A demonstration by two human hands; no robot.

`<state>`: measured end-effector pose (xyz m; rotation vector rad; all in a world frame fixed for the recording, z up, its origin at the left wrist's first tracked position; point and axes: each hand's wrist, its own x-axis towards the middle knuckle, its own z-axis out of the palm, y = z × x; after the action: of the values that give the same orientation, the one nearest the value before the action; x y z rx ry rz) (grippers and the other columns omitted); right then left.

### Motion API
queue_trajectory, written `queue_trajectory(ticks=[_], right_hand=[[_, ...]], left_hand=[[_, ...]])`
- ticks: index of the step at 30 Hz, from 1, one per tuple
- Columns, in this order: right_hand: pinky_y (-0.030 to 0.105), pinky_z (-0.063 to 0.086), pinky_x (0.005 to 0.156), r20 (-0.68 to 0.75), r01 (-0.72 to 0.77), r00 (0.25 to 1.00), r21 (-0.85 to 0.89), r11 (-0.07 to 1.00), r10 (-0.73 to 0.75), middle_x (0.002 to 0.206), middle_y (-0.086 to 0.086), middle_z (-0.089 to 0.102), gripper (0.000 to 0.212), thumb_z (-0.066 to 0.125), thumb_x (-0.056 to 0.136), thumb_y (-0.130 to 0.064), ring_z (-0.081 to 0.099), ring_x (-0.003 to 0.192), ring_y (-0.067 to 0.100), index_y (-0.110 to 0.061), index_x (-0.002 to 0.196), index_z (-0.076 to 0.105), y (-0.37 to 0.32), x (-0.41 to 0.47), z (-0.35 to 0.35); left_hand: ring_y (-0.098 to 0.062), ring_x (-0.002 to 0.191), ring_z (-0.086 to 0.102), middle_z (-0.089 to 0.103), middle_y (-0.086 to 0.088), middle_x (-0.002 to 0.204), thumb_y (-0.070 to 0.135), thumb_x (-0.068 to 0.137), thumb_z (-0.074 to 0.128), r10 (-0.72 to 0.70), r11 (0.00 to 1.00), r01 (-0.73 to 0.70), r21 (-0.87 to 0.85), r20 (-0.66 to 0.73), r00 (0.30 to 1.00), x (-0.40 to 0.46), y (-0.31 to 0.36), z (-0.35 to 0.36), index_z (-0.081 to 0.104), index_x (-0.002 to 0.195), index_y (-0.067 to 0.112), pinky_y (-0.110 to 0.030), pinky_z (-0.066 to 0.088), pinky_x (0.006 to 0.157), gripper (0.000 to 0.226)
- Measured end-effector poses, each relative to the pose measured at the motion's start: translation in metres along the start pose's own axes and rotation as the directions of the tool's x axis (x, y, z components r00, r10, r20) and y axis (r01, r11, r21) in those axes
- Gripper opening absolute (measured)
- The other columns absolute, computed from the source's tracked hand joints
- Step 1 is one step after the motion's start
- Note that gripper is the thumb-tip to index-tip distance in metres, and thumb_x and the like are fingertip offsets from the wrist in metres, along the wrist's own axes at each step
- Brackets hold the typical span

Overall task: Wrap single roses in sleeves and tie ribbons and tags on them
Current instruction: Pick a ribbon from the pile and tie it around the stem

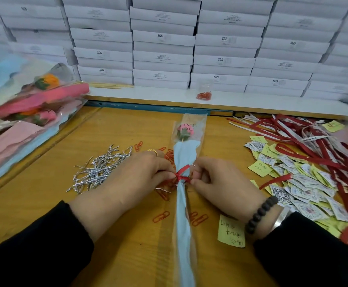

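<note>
Nearest the camera, the sleeve's lower end runs off the bottom edge, lying lengthwise on the table. A yellow note lies just beside it on the right, with loose clips on either side.

At mid-length, a red ribbon crosses the sleeve at its narrowed waist. The left hand pinches one ribbon end at the sleeve's left edge; the right hand pinches the other at the right edge. Both hands have fingers curled. Whether the knot is fully closed cannot be told.

Likely faults from here:
- Uneven pull: the knot may slide along the smooth sleeve and sit off the waist.
- Excess tension: the film and blue paper may crumple, or the stem inside may bend.
- Slack release: the ribbon may loosen before the knot locks.
- No tag is visible on the ribbon; tying off now would probably leave it untagged.

Beyond the hands, silver twist ties lie to the left, tags and spare ribbons to the right. The rose sits farther up the sleeve. Wrapped flowers are heaped far left; white boxes are stacked behind.
</note>
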<state>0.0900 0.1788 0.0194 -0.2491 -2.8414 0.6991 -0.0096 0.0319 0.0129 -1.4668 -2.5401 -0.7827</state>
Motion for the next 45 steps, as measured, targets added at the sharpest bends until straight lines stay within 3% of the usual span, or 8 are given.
queue_trajectory(ticks=[14, 17, 23, 26, 30, 37, 41, 45], right_hand=[[0.020, 0.035, 0.055, 0.124, 0.053, 0.992, -0.187, 0.981, -0.030, 0.066, -0.010, 0.048, 0.006, 0.059, 0.087, -0.018, 0.043, 0.063, 0.004, -0.017, 0.080, 0.059, 0.002, -0.001, -0.015], [0.017, 0.032, 0.053, 0.080, 0.056, 0.996, -0.196, 0.979, -0.041, 0.064, -0.010, 0.047, 0.007, 0.057, 0.087, -0.017, 0.042, 0.062, 0.006, -0.016, 0.080, 0.058, 0.004, -0.001, -0.013], [0.031, 0.042, 0.062, -0.039, -0.014, 0.999, -0.083, 0.996, 0.010, 0.067, -0.004, 0.050, 0.009, 0.049, 0.088, -0.014, 0.049, 0.068, 0.016, -0.013, 0.079, 0.052, 0.003, 0.001, -0.006], [0.028, 0.039, 0.058, -0.084, -0.034, 0.996, -0.066, 0.997, 0.028, 0.069, -0.002, 0.050, 0.010, 0.046, 0.091, -0.014, 0.048, 0.067, 0.016, -0.014, 0.081, 0.048, 0.008, 0.001, -0.003], [0.012, 0.035, 0.050, -0.087, -0.032, 0.996, -0.005, 0.999, 0.032, 0.074, -0.005, 0.049, 0.010, 0.045, 0.095, -0.016, 0.042, 0.062, 0.005, -0.017, 0.084, 0.045, 0.010, 0.003, -0.003], [0.013, 0.032, 0.046, -0.140, 0.046, 0.990, 0.396, 0.917, 0.011, 0.056, -0.008, 0.045, 0.016, 0.063, 0.081, -0.036, 0.042, 0.045, 0.001, -0.024, 0.087, 0.054, 0.003, 0.003, -0.002], [0.021, 0.031, 0.054, -0.030, 0.068, 0.998, 0.290, 0.955, -0.062, 0.060, -0.013, 0.042, 0.039, 0.071, 0.062, -0.051, 0.038, 0.053, 0.002, -0.028, 0.090, 0.056, 0.004, 0.000, 0.003], [0.022, 0.030, 0.053, 0.052, 0.047, 0.997, 0.187, 0.981, -0.058, 0.062, -0.011, 0.043, 0.042, 0.077, 0.063, -0.047, 0.039, 0.055, 0.001, -0.027, 0.092, 0.055, 0.003, 0.000, 0.010]], left_hand=[[-0.015, 0.085, 0.058, 0.064, 0.000, 0.086, 0.020, 0.086, 0.063, -0.108, 0.991, 0.118, -0.061, 0.142, 0.984, -0.002, -0.002, -0.009, 0.074, 0.084, 0.015, -0.036, 0.045, 0.083, 0.012], [-0.006, 0.072, 0.057, 0.063, 0.010, 0.075, 0.021, 0.085, 0.064, -0.144, 0.977, 0.159, -0.140, 0.111, 0.983, -0.001, -0.002, -0.010, 0.071, 0.081, 0.024, -0.021, 0.048, 0.071, 0.008], [-0.008, 0.043, 0.043, 0.054, 0.002, 0.053, 0.032, 0.065, 0.070, -0.102, 0.598, 0.356, -0.718, 0.372, 0.923, -0.004, -0.001, -0.027, 0.073, 0.075, 0.013, -0.016, 0.032, 0.042, 0.022], [-0.005, 0.042, 0.041, 0.050, 0.006, 0.047, 0.034, 0.067, 0.070, -0.050, 0.693, 0.361, -0.624, 0.458, 0.887, -0.004, 0.000, -0.032, 0.074, 0.067, 0.016, -0.014, 0.030, 0.042, 0.018], [0.000, 0.057, 0.058, 0.069, 0.008, 0.063, 0.022, 0.078, 0.071, -0.226, 0.892, 0.325, -0.315, 0.312, 0.923, 0.001, 0.000, -0.026, 0.075, 0.071, 0.021, -0.013, 0.046, 0.051, 0.008], [0.001, 0.050, 0.050, 0.061, 0.013, 0.063, 0.026, 0.086, 0.065, -0.354, 0.930, 0.359, -0.083, 0.073, 0.932, 0.003, -0.006, -0.015, 0.073, 0.079, 0.023, -0.012, 0.036, 0.045, 0.012], [-0.015, 0.060, 0.054, 0.061, 0.006, 0.065, 0.026, 0.087, 0.062, -0.384, 0.923, 0.383, -0.019, -0.046, 0.922, 0.003, -0.009, -0.012, 0.072, 0.081, 0.022, -0.029, 0.046, 0.059, 0.013], [-0.017, 0.052, 0.046, 0.053, 0.000, 0.054, 0.016, 0.083, 0.066, -0.419, 0.898, 0.377, -0.225, -0.178, 0.890, 0.003, -0.006, -0.008, 0.063, 0.063, 0.025, -0.029, 0.044, 0.056, 0.023]])
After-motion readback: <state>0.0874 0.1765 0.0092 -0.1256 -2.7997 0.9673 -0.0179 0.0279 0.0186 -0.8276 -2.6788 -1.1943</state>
